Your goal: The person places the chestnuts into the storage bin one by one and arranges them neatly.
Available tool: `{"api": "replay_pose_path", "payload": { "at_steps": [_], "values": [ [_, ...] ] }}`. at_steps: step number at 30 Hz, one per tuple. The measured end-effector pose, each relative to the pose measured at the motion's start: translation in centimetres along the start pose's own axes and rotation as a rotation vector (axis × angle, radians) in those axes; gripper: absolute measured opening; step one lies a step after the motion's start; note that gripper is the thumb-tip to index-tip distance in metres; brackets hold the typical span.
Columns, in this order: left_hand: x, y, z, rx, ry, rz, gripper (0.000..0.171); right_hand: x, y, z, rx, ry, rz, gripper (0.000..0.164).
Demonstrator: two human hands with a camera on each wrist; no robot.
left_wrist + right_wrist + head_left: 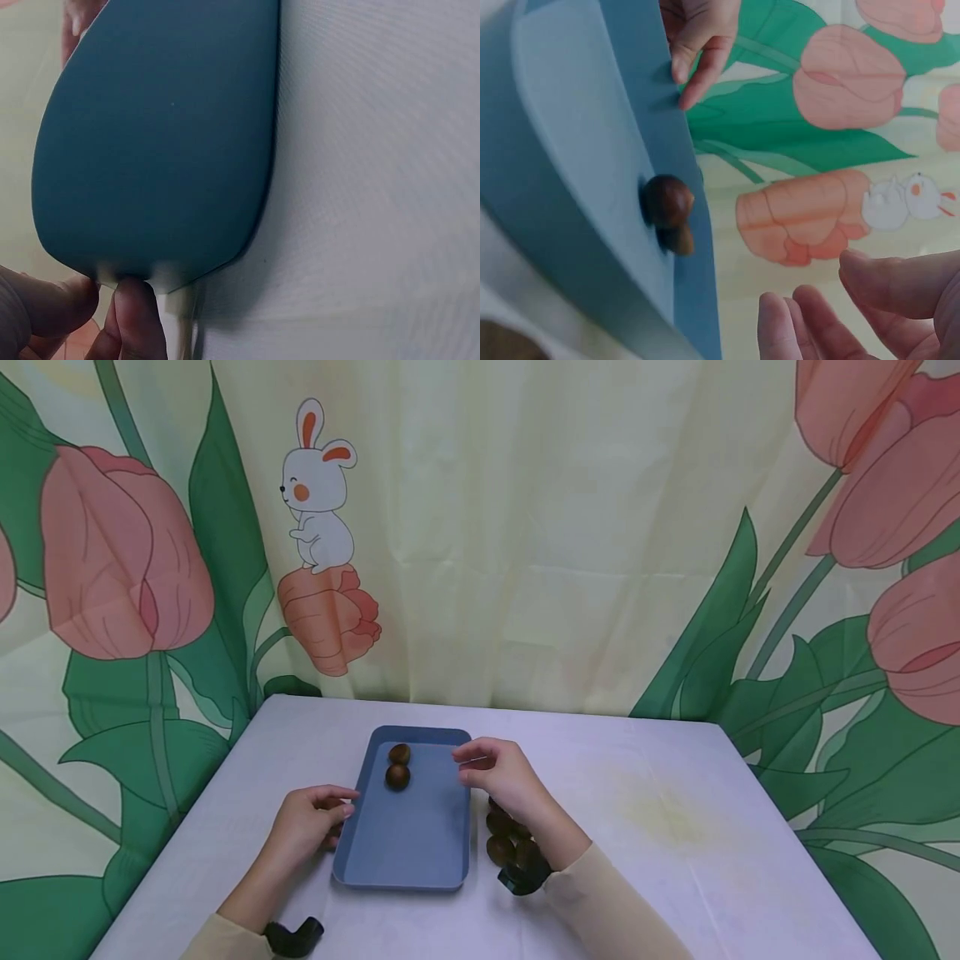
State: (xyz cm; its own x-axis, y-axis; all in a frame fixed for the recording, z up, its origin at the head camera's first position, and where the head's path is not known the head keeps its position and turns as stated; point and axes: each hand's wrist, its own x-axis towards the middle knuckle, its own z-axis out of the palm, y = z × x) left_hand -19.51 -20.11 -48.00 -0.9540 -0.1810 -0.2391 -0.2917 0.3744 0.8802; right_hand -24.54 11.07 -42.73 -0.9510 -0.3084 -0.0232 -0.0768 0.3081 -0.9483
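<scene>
A blue-grey rectangular tray (408,852) lies on the table, with two brown chestnuts (397,777) close together at its far left. At the tray's left side is my left hand (303,818); its thumb (71,304) and a finger touch the outer wall. My right hand (506,772) hovers over the tray's right rim, thumb and fingers apart with nothing between them, as the right wrist view confirms. To the right of the tray, partly hidden under the right wrist, several more chestnuts (501,850) sit in a group.
A white cloth (637,893) covers the table, with a faint yellowish stain (667,814) on the right. Behind the table hangs a curtain (525,543) printed with tulips and a rabbit on a carrot. Black wrist cameras (294,937) sit at both sleeves.
</scene>
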Motion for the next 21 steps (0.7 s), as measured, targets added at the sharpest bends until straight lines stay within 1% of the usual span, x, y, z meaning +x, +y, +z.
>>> {"api": "replay_pose_path", "payload": {
  "at_steps": [4, 9, 16, 21],
  "values": [
    [-0.1, -0.1, 0.0, 0.0, 0.001, 0.003, 0.025, -0.9, 0.6, -1.2, -0.036, 0.031, 0.012, 0.027],
    [-0.1, -0.1, 0.0, 0.002, 0.007, 0.01, 0.024, -1.9, 1.5, -2.8, -0.073, 0.08, 0.051, 0.026],
    [-0.2, -0.2, 0.0, -0.002, 0.012, 0.008, 0.025, -3.5, 2.5, -4.6, -0.116, 0.116, 0.107, 0.027],
    [-0.2, -0.1, 0.0, -0.007, 0.002, 0.002, 0.025, -4.5, 3.3, -5.7, -0.173, 0.146, 0.124, 0.028]
  ]
}}
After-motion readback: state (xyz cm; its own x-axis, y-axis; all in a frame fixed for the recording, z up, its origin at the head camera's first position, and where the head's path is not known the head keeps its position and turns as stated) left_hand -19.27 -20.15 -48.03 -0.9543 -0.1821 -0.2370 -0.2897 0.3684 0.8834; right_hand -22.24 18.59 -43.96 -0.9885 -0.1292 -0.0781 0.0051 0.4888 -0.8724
